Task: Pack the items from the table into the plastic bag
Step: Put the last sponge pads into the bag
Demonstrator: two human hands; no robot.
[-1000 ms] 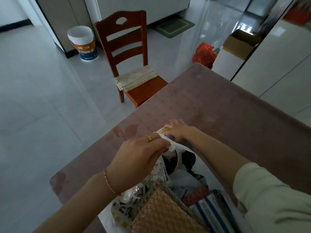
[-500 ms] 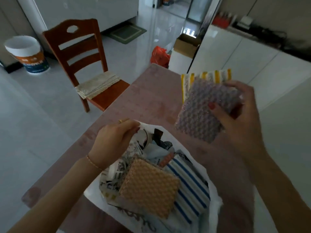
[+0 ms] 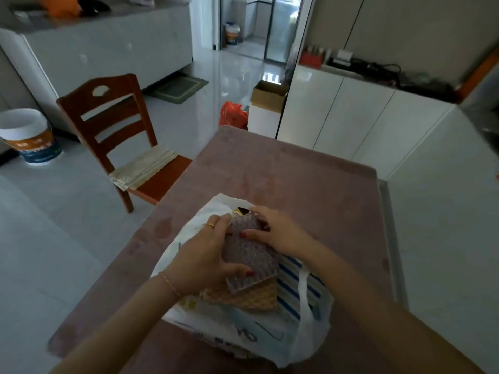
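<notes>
A white plastic bag [image 3: 310, 336] lies open on the pinkish table [image 3: 297, 179] in front of me. Inside it I see an orange bumpy sponge cloth [image 3: 243, 298] and a blue-and-white striped cloth [image 3: 291, 287]. A grey-purple bumpy sponge cloth [image 3: 248, 255] rests on top of them in the bag's mouth. My left hand [image 3: 205, 255] grips its left edge and lower corner. My right hand [image 3: 278, 230] holds its far right edge. A yellow-edged item peeks out just beyond the cloth, mostly hidden.
A wooden chair [image 3: 116, 136] with a folded cloth on its seat stands left of the table. A white bucket [image 3: 29, 136] sits on the floor far left. White cabinets [image 3: 351, 122], a cardboard box [image 3: 267, 95] and an orange bag [image 3: 233, 114] lie beyond the table.
My right hand brought the grey-purple sponge cloth down from the air onto the bag's contents. My left hand let go of the bag's rim and took hold of the cloth.
</notes>
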